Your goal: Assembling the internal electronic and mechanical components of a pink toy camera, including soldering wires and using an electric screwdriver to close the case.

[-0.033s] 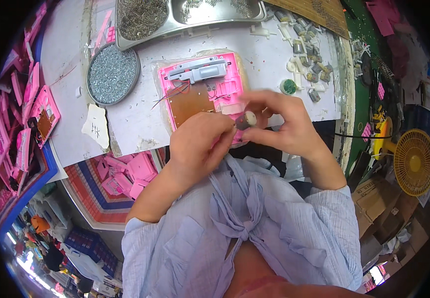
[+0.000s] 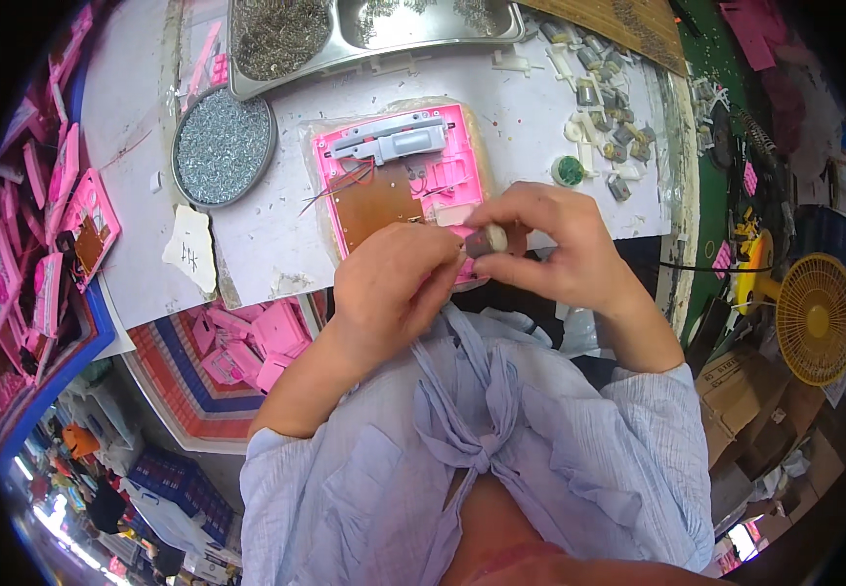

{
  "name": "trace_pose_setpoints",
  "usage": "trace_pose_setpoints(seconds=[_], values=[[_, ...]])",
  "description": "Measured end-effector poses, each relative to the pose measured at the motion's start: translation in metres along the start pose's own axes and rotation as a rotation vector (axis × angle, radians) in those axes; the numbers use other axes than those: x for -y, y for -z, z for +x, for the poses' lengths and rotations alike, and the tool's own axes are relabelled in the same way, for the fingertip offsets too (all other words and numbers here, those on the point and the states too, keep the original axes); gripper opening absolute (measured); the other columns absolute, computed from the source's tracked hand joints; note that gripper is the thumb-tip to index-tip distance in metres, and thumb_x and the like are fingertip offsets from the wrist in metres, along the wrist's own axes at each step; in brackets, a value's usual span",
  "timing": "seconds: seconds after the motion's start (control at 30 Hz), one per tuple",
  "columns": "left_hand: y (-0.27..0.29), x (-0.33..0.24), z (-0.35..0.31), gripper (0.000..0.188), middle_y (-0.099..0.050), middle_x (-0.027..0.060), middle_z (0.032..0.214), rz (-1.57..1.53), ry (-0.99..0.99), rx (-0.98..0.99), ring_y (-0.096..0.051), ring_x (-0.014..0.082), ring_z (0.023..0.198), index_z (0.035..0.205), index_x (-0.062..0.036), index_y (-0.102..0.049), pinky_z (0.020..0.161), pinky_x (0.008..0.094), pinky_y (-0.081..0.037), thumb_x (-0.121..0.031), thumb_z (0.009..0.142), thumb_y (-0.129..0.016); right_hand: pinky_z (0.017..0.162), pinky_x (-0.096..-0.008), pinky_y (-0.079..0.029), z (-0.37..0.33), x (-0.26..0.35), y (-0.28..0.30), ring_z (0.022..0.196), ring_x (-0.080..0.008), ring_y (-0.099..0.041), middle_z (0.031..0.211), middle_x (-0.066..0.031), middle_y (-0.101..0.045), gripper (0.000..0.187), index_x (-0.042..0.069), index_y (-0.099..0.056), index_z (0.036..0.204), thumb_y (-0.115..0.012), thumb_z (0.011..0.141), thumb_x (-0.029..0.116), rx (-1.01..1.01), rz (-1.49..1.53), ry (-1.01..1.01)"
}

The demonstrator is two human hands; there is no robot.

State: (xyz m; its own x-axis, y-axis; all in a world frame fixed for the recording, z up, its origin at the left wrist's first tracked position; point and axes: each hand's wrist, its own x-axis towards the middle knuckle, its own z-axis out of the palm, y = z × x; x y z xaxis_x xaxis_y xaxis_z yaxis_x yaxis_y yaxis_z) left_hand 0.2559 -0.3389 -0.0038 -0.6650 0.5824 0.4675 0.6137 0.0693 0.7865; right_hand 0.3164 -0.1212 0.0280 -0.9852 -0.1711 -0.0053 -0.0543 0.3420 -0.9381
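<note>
My right hand (image 2: 555, 239) pinches a small grey motor (image 2: 482, 241) with a cream end between thumb and fingers. Its other end meets the fingertips of my left hand (image 2: 389, 278), which are pressed together; what they hold there is too small to make out. Both hands are above the near edge of an open pink plastic casing (image 2: 475, 161). Inside the casing lie a brown circuit board (image 2: 374, 207), a grey plastic mechanism (image 2: 394, 145) and thin red and dark wires. My left hand covers the board's lower part.
A round dish of small metal screws (image 2: 223, 146) stands to the left, by a torn white card (image 2: 189, 249). Behind is a metal tray (image 2: 374, 63) of springs. Several loose motors (image 2: 618, 132) and a small green-topped round pot (image 2: 568, 171) lie right. A yellow fan (image 2: 816, 319) stands far right.
The fingers of my right hand have closed in on the motor, which has turned slightly. My left hand has hardly moved.
</note>
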Motion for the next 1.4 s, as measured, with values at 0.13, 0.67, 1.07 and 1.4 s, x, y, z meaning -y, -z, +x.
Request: trace_pose_setpoints(seconds=[0.13,0.67,1.07,1.4], values=[[0.002,0.001,-0.006,0.026,-0.071,0.0134,0.092,-0.167,0.095,-0.013,-0.07,0.029,0.079,0.101,-0.0014,-0.064,0.072,0.0357,-0.057,0.007,0.08,-0.076,0.07,-0.034,-0.057,0.004,-0.006,-0.001,0.085,-0.0268,-0.068,0.1,-0.012,-0.07,0.039,0.006,-0.071,0.111,-0.083,0.073,0.006,-0.06,-0.232,0.406],[0.014,0.008,0.009,0.032,-0.059,0.0103,0.104,-0.258,0.417,0.049,-0.06,0.0309,0.097,0.103,-0.0061,-0.07,0.08,0.0397,-0.049,-0.005,0.073,-0.082,0.073,-0.035,-0.057,0.0,-0.017,0.003,0.085,-0.0281,-0.07,0.101,-0.012,-0.073,0.031,0.004,-0.071,0.107,-0.076,0.076,-0.001,-0.224,-0.374,0.461],[-0.005,0.027,0.019,0.014,-0.063,0.001,0.104,0.477,0.016,0.152,-0.056,0.0241,0.099,0.092,-0.0135,-0.071,0.091,0.0433,-0.035,-0.014,0.079,-0.077,0.08,-0.0354,-0.057,0.024,-0.046,0.003,0.094,-0.0309,-0.073,0.107,-0.0152,-0.073,0.033,0.002,-0.065,0.121,-0.072,0.089,0.005,-0.383,-0.293,0.233],[-0.009,0.013,0.058,0.009,-0.067,0.0072,0.079,0.712,0.044,0.517,-0.069,0.0266,0.075,0.083,-0.0068,-0.072,0.065,0.0401,-0.051,-0.009,0.075,-0.075,0.082,-0.0342,-0.056,0.022,-0.05,0.01,0.095,-0.0288,-0.073,0.106,-0.0146,-0.074,0.03,0.003,-0.068,0.117,-0.073,0.087,0.006,-0.445,-0.276,0.183]])
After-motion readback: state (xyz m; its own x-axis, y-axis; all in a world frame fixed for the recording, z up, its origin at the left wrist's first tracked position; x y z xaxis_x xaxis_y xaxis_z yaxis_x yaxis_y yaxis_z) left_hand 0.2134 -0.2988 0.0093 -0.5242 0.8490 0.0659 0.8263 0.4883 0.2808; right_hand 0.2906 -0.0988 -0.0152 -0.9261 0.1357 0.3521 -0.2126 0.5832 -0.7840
